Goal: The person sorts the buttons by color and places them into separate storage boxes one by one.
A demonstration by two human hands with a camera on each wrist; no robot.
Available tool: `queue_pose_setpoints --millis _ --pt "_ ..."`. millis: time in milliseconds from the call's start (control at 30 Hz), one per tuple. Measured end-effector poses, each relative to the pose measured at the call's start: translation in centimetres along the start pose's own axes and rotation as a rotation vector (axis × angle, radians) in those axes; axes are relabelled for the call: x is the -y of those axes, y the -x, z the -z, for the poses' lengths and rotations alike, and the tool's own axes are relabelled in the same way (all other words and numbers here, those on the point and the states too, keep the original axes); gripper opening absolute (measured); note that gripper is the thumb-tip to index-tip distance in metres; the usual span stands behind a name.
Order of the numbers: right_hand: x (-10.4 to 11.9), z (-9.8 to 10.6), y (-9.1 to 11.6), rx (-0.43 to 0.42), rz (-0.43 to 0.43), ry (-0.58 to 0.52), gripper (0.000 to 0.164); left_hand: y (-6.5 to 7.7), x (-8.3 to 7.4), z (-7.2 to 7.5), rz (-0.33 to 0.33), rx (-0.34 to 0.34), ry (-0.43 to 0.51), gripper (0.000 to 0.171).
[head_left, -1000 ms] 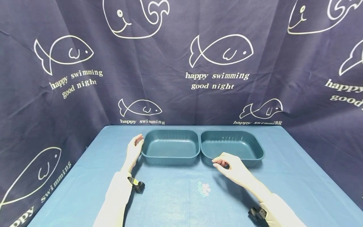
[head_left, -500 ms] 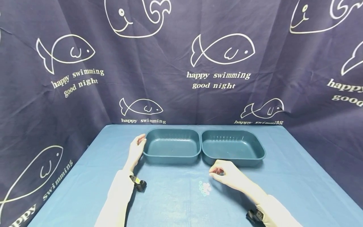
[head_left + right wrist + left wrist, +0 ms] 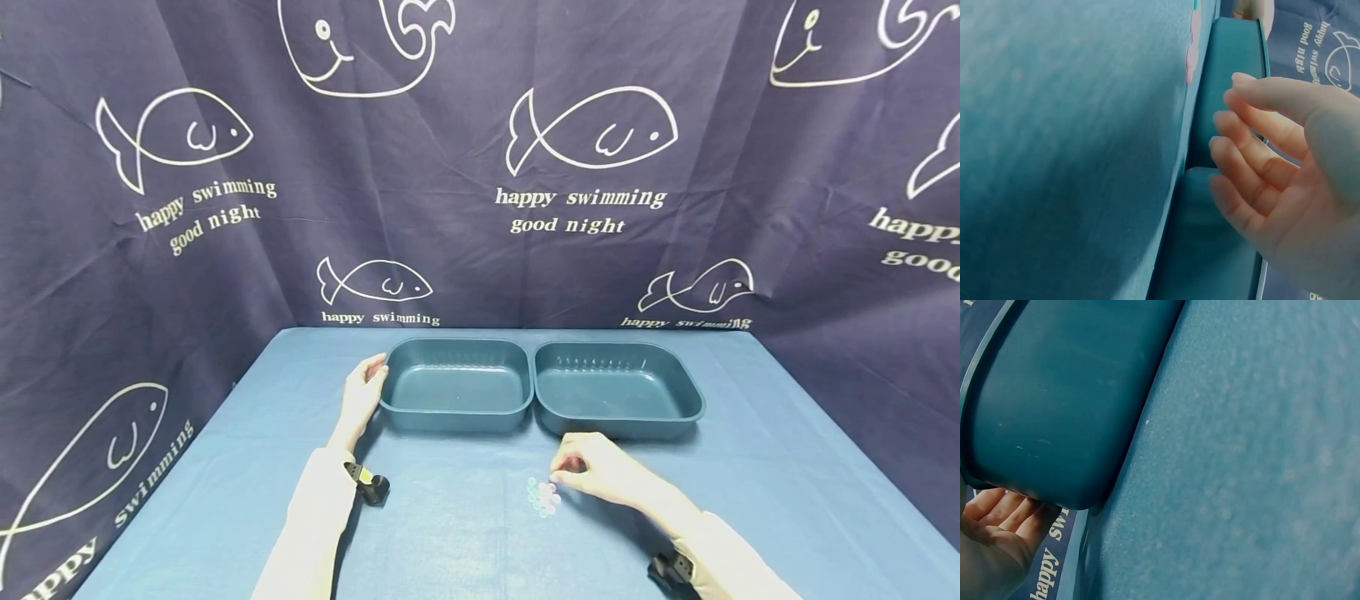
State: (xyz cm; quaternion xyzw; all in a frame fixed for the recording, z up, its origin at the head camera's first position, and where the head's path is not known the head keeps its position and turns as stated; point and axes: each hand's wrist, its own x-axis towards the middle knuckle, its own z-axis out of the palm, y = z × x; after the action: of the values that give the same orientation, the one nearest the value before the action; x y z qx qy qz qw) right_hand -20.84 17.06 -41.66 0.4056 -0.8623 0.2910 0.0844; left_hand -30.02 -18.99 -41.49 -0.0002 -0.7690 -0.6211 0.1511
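Two dark teal rectangular basins stand side by side, the left basin (image 3: 457, 422) and the right basin (image 3: 622, 427). Against the outer end of the left one rests my left hand (image 3: 362, 396), its fingers relaxed; the left wrist view shows those fingers (image 3: 1013, 515) at the basin's end wall. In front of the basins lies a small cluster of pale pink and greenish round pieces (image 3: 543, 497). My right hand (image 3: 600, 468) hovers at the cluster's upper right edge, thumb and forefinger close together. From the right wrist, its fingers (image 3: 1244, 147) look loosely bent, with nothing visible between them.
A blue cloth (image 3: 450, 533) covers the table. Behind and on both sides hangs a dark curtain (image 3: 465, 208) with white fish drawings and lettering. Black wrist devices are strapped to both forearms.
My right hand has come down and nearer from the front edge of the right basin to the cluster of pieces. My left hand stays at the left basin. The head view has shifted slightly.
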Motion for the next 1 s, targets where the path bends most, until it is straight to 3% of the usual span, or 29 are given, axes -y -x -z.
queue_pose_setpoints --millis 233,533,1000 --pt "0.2 -0.1 -0.1 0.052 -0.032 -0.019 0.004 0.1 -0.2 0.0 -0.004 -0.003 0.000 0.035" --pt "0.5 -0.2 -0.2 0.107 -0.022 -0.005 0.006 -1.4 2.9 -0.1 -0.010 -0.020 -0.009 0.033" --pt "0.5 -0.4 -0.3 0.130 -0.048 0.030 0.008 -1.4 3.0 -0.2 0.002 -0.022 -0.005 0.034"
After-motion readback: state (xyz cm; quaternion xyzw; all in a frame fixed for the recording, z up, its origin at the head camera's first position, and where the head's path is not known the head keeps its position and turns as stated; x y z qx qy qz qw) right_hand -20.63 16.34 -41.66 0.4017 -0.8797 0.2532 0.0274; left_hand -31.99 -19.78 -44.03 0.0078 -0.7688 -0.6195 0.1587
